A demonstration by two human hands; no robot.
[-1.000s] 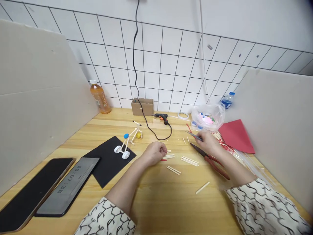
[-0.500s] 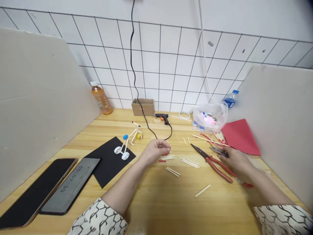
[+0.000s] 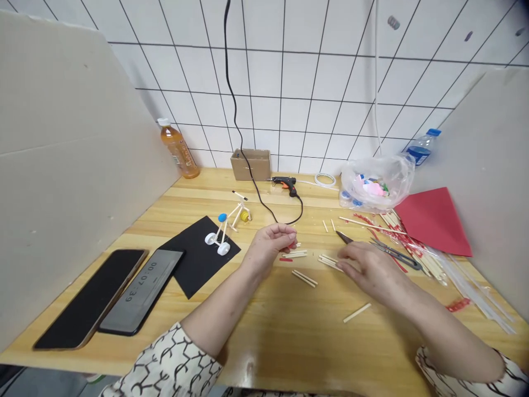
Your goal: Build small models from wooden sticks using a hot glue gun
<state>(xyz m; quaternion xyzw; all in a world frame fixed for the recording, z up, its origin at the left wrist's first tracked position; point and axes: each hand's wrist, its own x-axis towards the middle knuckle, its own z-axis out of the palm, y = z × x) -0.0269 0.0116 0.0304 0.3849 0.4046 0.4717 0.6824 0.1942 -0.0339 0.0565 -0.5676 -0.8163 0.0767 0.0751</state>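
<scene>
My left hand (image 3: 270, 247) is closed in a pinch near the table's middle. Something small, with a touch of red, shows at its fingertips, too small to name. My right hand (image 3: 367, 266) hovers over the pliers (image 3: 344, 237), hiding all but their dark jaw tip. Its thumb and index finger are apart, beside the right end of a group of short wooden sticks (image 3: 328, 259). Scissors (image 3: 399, 256) lie to the right of that hand. More short sticks (image 3: 295, 254) lie just below my left fingertips, along with a red strip (image 3: 286, 259).
A small stick-built model (image 3: 223, 231) with white wheels stands partly on black sheet (image 3: 194, 270). Two phones (image 3: 144, 289) lie left. A glue gun (image 3: 285, 184), cardboard box (image 3: 251, 166), plastic bag (image 3: 376, 179), bottles (image 3: 178, 151) and red sheet (image 3: 440, 220) line the back and right.
My right hand has left the scissors and moved left over the pliers, close to the sticks. My left hand keeps its pinch in nearly the same place. The camera has tilted down.
</scene>
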